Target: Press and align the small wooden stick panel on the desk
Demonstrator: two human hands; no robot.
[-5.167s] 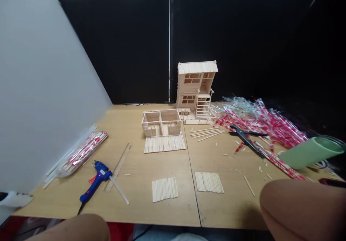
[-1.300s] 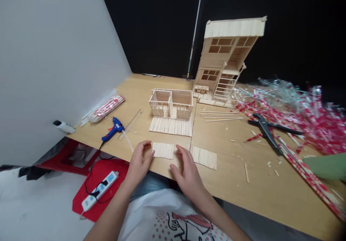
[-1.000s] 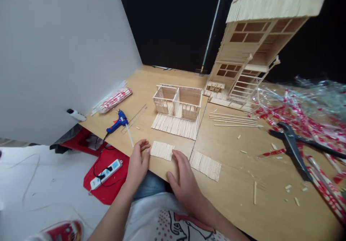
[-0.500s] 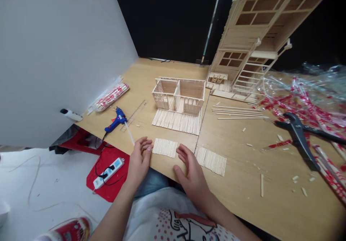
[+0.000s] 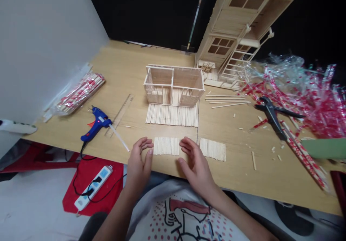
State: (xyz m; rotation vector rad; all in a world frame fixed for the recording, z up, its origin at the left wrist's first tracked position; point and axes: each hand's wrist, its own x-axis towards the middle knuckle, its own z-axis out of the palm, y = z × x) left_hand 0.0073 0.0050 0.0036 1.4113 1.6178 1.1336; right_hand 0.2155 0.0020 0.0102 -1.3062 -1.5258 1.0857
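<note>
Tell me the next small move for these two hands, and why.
Probably close both hands inward onto the panel: the left hand and right hand sit open on either side of the small flat panel of pale wooden sticks, fingertips just off its edges.

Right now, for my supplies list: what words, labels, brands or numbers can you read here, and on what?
Nothing can be read as text.
Ruler: tick marks show; numerals too small to read.
White power strip: markings too small to read.
Blue glue gun: no legible marking.

The tall craft-stick house point(image 5: 229, 28) is cut off at the top edge.
</note>
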